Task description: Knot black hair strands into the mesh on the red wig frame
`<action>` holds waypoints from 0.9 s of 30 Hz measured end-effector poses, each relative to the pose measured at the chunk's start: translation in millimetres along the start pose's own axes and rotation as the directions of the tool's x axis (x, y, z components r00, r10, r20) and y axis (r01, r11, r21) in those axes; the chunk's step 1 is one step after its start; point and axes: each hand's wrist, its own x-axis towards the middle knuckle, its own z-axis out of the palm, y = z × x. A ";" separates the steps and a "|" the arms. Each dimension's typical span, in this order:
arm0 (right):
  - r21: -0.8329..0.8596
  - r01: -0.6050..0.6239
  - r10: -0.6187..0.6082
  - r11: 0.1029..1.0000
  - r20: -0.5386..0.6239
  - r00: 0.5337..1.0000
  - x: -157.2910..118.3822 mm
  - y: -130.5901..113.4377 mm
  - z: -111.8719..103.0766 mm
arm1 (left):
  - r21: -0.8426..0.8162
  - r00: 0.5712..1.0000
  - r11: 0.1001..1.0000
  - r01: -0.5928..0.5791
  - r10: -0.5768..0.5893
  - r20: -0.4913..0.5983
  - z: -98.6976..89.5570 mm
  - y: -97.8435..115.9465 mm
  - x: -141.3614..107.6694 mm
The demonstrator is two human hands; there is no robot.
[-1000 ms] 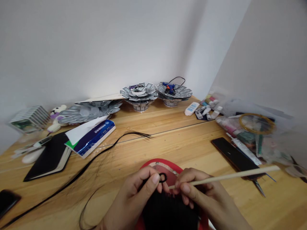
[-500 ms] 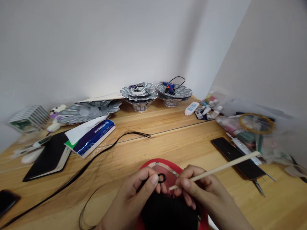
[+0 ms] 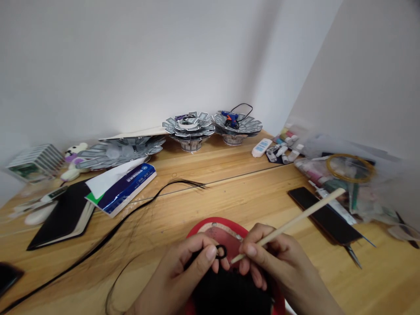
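Note:
My left hand [image 3: 179, 273] pinches a small black loop [image 3: 221, 251] between thumb and fingers, low in the middle of the view. My right hand [image 3: 272, 267] grips a thin bamboo stick [image 3: 295, 223], whose lower tip sits just beside the loop. Beneath both hands lies a dark mass of black hair [image 3: 229, 293] on a red holder [image 3: 210, 227] with a pinkish inner surface. Long black hair strands [image 3: 131, 218] trail away across the wooden table [image 3: 210, 197] to the left.
On the table are a black notebook [image 3: 62, 216], a blue tissue pack [image 3: 120, 188], a phone [image 3: 324, 216], scissors [image 3: 352, 256], and a plastic bag [image 3: 348, 175] of tubes. Folded paper bowls [image 3: 190, 131], one holding a glue gun [image 3: 229, 119], stand against the wall.
The bamboo stick has swung from nearly level to pointing up and away to the right. My right hand has shifted slightly, and the left hand still pinches the loop.

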 end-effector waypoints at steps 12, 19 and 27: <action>-0.051 0.083 -0.087 0.995 -0.081 0.993 -1.0 6.6 2.2 | 0.053 0.998 0.999 -0.004 0.001 0.057 -3.8 -4.2 -1.6; -0.066 0.062 -0.068 0.996 -0.100 0.993 -3.8 5.8 4.8 | 0.092 0.996 0.996 -0.001 -0.006 0.085 -4.3 -1.5 -2.1; -0.115 0.145 -0.157 0.983 -0.105 0.982 -5.2 7.9 5.1 | 0.109 0.995 0.993 -0.048 0.037 0.095 -5.7 -2.4 -4.7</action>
